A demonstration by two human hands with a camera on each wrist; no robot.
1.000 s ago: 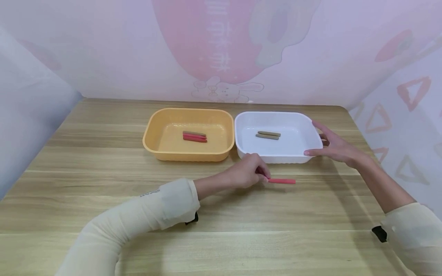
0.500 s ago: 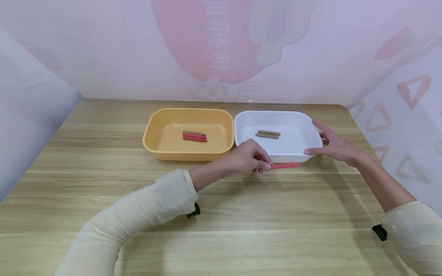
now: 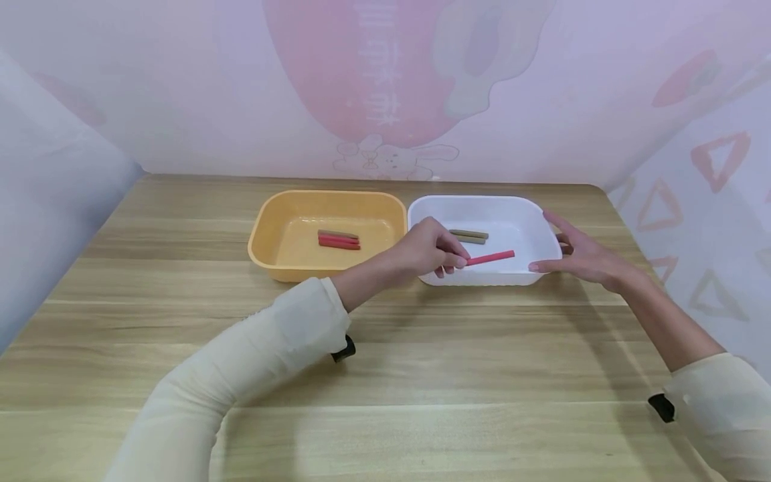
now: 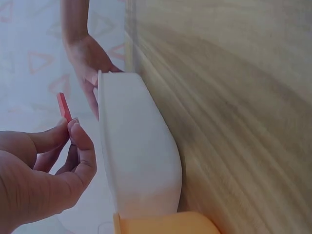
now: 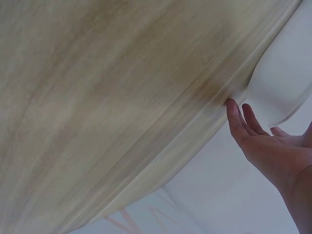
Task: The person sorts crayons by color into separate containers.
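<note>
My left hand (image 3: 435, 251) pinches one end of a red stick (image 3: 490, 257) and holds it in the air over the front part of the white tray (image 3: 482, 276). The left wrist view shows the same pinch (image 4: 68, 134) on the red stick (image 4: 63, 106) beside the white tray (image 4: 136, 156). Two brown sticks (image 3: 468, 236) lie inside that tray. My right hand (image 3: 581, 258) rests with straight fingers against the tray's right side; in the right wrist view its fingertips (image 5: 234, 114) touch the tray (image 5: 282, 83). Red sticks and one brown stick (image 3: 339, 239) lie in the orange tray (image 3: 265, 264).
Both trays sit side by side at the far middle of a wooden table (image 3: 421, 375). Pink patterned walls (image 3: 181, 87) close in the back and both sides. The table's right edge runs near my right forearm (image 3: 674, 328).
My left hand lifted the red stick off the table in front of the white tray and carried it up and back over the tray. The right hand stayed on the tray's side.
</note>
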